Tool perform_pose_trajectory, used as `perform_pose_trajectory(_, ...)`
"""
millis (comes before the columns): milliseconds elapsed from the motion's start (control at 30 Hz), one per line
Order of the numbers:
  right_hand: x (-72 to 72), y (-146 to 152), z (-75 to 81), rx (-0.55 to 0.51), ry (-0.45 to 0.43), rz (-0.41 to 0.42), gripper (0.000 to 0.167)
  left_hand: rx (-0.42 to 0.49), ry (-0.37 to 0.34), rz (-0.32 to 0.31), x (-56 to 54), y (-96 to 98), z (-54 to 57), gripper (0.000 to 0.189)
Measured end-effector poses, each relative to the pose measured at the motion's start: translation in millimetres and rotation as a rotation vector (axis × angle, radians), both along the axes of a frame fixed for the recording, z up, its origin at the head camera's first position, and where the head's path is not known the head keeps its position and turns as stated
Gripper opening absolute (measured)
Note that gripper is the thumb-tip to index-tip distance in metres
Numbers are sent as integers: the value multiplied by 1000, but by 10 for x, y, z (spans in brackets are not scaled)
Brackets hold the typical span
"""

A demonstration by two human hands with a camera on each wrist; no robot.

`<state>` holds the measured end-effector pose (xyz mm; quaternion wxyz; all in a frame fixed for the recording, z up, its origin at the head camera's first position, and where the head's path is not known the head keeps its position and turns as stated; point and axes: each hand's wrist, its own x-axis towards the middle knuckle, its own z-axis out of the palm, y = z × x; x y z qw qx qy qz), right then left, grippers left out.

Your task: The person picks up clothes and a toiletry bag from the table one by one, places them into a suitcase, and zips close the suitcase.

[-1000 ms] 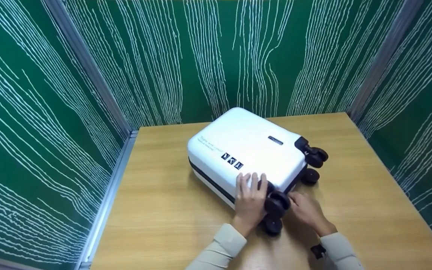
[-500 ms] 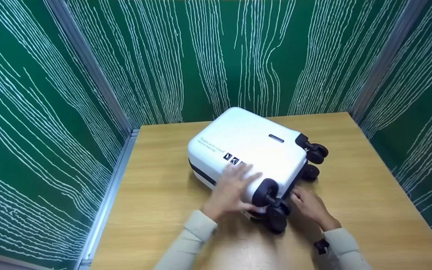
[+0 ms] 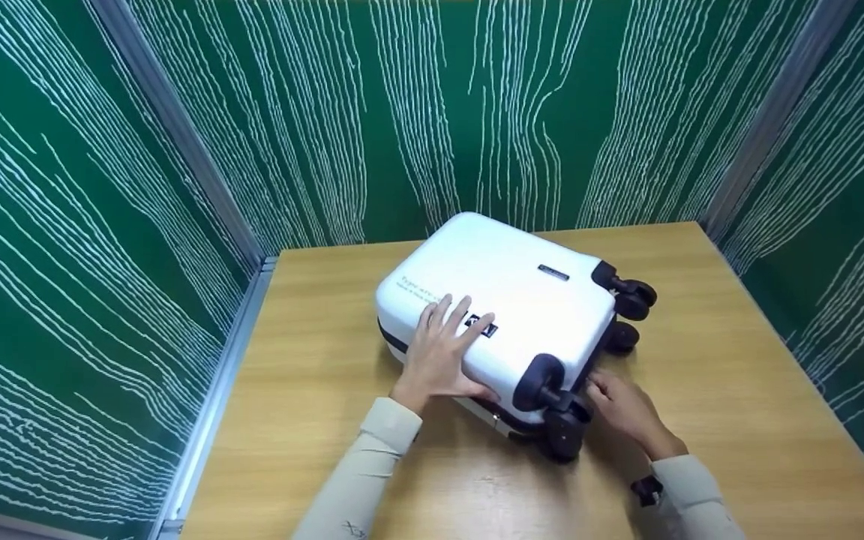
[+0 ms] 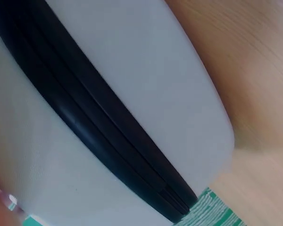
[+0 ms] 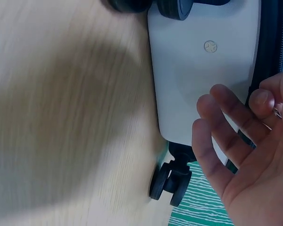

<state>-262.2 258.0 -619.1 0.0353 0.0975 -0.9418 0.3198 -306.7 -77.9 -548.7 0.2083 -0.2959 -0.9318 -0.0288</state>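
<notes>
A small white suitcase (image 3: 507,292) lies flat on the table, its black wheels (image 3: 631,300) toward the right and front. My left hand (image 3: 436,360) rests on its front-left edge with fingers spread on the top shell and thumb along the side. At the wheeled end, my right hand (image 3: 623,405) pinches a small metal zipper pull (image 5: 277,113) between thumb and index finger; the other fingers are loosely bent. The pull is mostly hidden by the fingertips. A black zipper band (image 4: 94,113) runs round the case's side in the left wrist view.
The wooden table (image 3: 304,450) extends around the suitcase. Green panels (image 3: 417,112) with white wavy lines stand at the back and both sides, joined by metal posts (image 3: 177,127). A black strap piece (image 3: 646,491) sits at the right cuff.
My left hand has moved from beside the front wheel, up and left along the suitcase edge. The suitcase has shifted slightly. My right hand has moved a little to the right.
</notes>
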Motion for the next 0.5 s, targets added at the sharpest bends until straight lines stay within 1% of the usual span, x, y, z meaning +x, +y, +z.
perform_pose_trajectory(133, -35, 80, 8, -8, 17, -11, 26, 38, 41, 36, 89, 153, -5, 120)
perform_pose_trajectory(200, -46, 124, 24, -12, 48, 0, 27, 63, 65, 59, 140, 244, -2, 121)
perform_pose_trajectory(300, -40, 192, 53, -32, 106, 29, 22, 81, 86, 103, 208, 380, 9, 122)
perform_pose_trajectory(367, -29, 229, 72, -38, 146, 46, 16, 79, 91, 139, 243, 457, 1, 122)
perform_pose_trajectory(467, 2, 258, 73, -39, 158, 56, 21, 62, 97, 187, 285, 552, 4, 124)
perform_pose_trajectory(500, 15, 258, 75, -37, 147, 54, 23, 55, 100, 204, 298, 580, 6, 124)
